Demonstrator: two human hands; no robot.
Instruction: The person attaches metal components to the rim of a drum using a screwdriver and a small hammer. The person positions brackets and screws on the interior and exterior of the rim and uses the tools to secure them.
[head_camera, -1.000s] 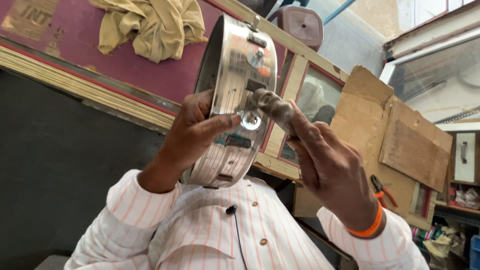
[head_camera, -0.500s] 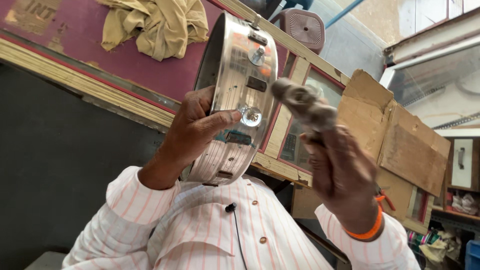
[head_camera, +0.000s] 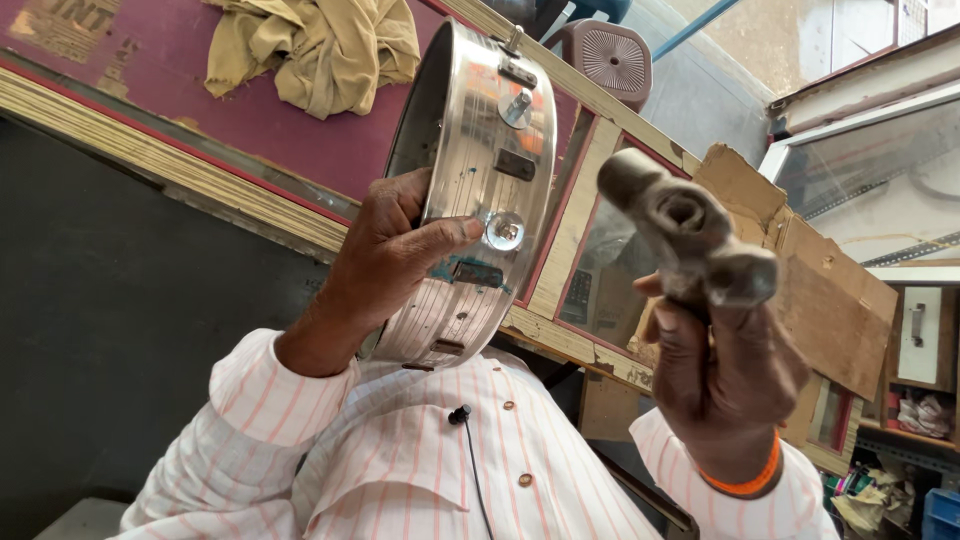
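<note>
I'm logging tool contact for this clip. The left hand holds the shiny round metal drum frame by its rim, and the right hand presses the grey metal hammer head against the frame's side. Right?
Not quite. In the head view the grey metal hammer head in the right hand is raised clear of the shiny round metal drum frame, not touching it. The left hand does hold the frame by its rim.

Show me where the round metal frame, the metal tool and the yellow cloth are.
round metal frame (head_camera: 490, 120): head view, on its shiny outer wall.
metal tool (head_camera: 690, 235): head view, on its grey head.
yellow cloth (head_camera: 320, 45): head view, on its crumpled middle.
</note>
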